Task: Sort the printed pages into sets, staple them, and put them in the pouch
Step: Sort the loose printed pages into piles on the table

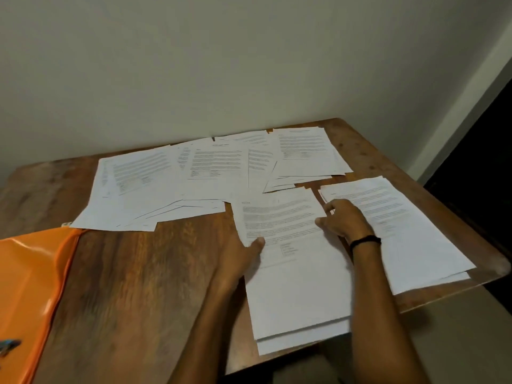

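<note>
Left hand point(243, 259) gripped the near page stack point(293, 295) at its left edge, thumb on top. Right hand point(345, 221) pinched its right edge. Print illegible. Orange pouch point(30, 273) lay well apart, far left.

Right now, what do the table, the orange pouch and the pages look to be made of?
Table: seemingly wood, with brown streaky grain and a smooth, slightly glossy finish; it could be veneer.
Orange pouch: likely plastic or vinyl, shiny with bright glare.
Pages: thin matte white paper with printed text, edges fanned.
</note>
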The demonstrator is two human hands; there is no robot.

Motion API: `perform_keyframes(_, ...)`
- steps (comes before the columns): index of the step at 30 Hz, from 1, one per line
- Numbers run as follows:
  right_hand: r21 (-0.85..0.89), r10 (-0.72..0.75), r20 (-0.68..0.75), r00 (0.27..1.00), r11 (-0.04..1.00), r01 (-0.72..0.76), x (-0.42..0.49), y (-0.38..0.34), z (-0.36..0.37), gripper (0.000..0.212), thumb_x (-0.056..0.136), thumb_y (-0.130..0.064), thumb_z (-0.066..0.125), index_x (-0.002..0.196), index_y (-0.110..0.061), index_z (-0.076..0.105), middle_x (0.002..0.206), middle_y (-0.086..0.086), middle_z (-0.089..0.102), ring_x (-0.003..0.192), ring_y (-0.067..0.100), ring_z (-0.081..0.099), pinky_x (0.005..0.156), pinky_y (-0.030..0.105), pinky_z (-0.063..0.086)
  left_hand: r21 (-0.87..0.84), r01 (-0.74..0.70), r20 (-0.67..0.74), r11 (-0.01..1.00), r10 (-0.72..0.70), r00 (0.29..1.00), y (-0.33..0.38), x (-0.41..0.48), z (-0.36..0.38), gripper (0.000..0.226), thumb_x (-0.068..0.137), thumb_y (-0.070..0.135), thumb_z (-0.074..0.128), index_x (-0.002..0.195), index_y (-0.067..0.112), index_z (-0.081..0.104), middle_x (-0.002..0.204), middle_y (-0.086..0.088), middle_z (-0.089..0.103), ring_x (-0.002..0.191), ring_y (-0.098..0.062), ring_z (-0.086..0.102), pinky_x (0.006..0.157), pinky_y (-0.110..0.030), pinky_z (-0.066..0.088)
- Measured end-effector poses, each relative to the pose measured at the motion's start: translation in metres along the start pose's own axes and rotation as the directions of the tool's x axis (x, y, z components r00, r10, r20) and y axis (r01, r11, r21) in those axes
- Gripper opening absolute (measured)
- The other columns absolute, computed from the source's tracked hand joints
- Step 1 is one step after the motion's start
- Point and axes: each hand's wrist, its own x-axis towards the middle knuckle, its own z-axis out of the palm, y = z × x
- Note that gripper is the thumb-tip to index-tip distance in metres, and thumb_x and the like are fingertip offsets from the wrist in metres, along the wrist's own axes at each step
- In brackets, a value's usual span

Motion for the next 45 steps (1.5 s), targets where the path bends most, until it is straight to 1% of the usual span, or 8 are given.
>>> perform_keyframes(5,0.048,0.0,-0.163,0.987,0.999,0.008,-0.009,0.016,0.026,0.024,0.088,-0.01,0.069,0.111,-0.008,0.069,0.114,0.011,0.071,0.106,0.032,0.064,0.079,0.027,0.045,0.211,0.012,-0.216,0.977,0.035,0.976,-0.009,-0.022,0.023,0.029,0.095,0.012,0.066,0.119,0.016,0.05,0.116,0.011,0.057,0.108,-0.01,0.058,0.068,0.001,0.044)
perform_keyframes(11,-0.006,-0.078,-0.208,0.975,0.997,0.078,-0.021,0.02,0.05,0.035,0.091,-0.018,0.069,0.123,-0.007,0.062,0.117,0.016,0.066,0.108,0.036,0.061,0.089,0.038,0.053,0.554,0.093,-0.319,0.827,0.108,0.942,-0.018,-0.033,0.029,0.06,0.092,0.028,0.069,0.144,0.013,0.044,0.14,-0.009,0.053,0.127,-0.027,0.05,0.107,-0.039,0.043)
perform_keyframes(18,-0.065,-0.141,-0.239,0.961,0.989,0.129,-0.026,0.025,0.059,0.031,0.087,-0.011,0.072,0.116,-0.009,0.062,0.112,0.016,0.064,0.099,0.035,0.063,0.087,0.045,0.058,0.667,0.104,-0.246,0.737,0.086,0.965,-0.011,-0.047,0.033,0.044,0.094,0.016,0.066,0.133,0.013,0.046,0.129,-0.005,0.056,0.106,-0.014,0.052,0.078,-0.021,0.038)
perform_keyframes(24,-0.072,-0.101,-0.238,0.966,0.994,0.086,-0.024,0.019,0.057,0.036,0.092,-0.016,0.069,0.125,-0.008,0.058,0.119,0.022,0.06,0.108,0.039,0.058,0.09,0.043,0.052,0.523,0.017,-0.202,0.852,0.104,0.974,-0.016,-0.04,0.022,0.044,0.087,0.022,0.07,0.128,0.018,0.056,0.127,0.0,0.065,0.11,-0.018,0.063,0.091,-0.037,0.056)
perform_keyframes(28,0.106,-0.121,-0.242,0.963,0.983,0.15,-0.016,-0.01,0.054,0.036,0.095,-0.019,0.067,0.128,-0.008,0.062,0.128,0.016,0.063,0.118,0.035,0.059,0.094,0.039,0.049,0.47,0.015,-0.214,0.883,0.097,0.972,-0.008,-0.024,0.005,0.042,0.095,0.016,0.065,0.137,0.015,0.058,0.135,0.002,0.063,0.118,-0.017,0.063,0.085,-0.015,0.047)
perform_keyframes(32,0.284,-0.158,-0.154,0.975,0.938,0.197,0.006,-0.064,0.069,0.02,0.089,-0.013,0.067,0.071,-0.009,0.061,0.075,0.011,0.061,0.079,0.026,0.06,0.071,0.03,0.046,0.617,0.087,-0.324,0.782,0.152,0.934,0.018,0.012,-0.018,0.026,0.095,0.019,0.066,0.118,0.008,0.066,0.123,-0.006,0.068,0.107,-0.023,0.066,0.076,-0.022,0.047)
perform_keyframes(36,0.409,-0.122,-0.05,0.991,0.903,0.131,0.036,-0.111,0.094,0.027,0.085,-0.012,0.065,0.064,0.001,0.054,0.064,0.019,0.052,0.065,0.031,0.054,0.061,0.03,0.046,0.682,0.124,-0.349,0.72,0.171,0.921,0.037,0.057,-0.044,0.05,0.093,0.026,0.067,0.139,0.012,0.052,0.143,-0.013,0.05,0.129,-0.031,0.048,0.102,-0.038,0.044)
perform_keyframes(45,0.399,-0.035,0.123,0.992,0.917,-0.017,0.109,-0.16,0.133,0.049,0.073,-0.028,0.065,0.117,-0.005,0.062,0.112,0.012,0.07,0.102,0.033,0.066,0.092,0.044,0.057,0.932,0.109,-0.114,0.347,-0.004,0.993,0.019,0.142,-0.077,0.061,0.093,0.055,0.053,0.142,0.021,0.039,0.145,-0.011,0.045,0.132,-0.036,0.041,0.108,-0.05,0.038)
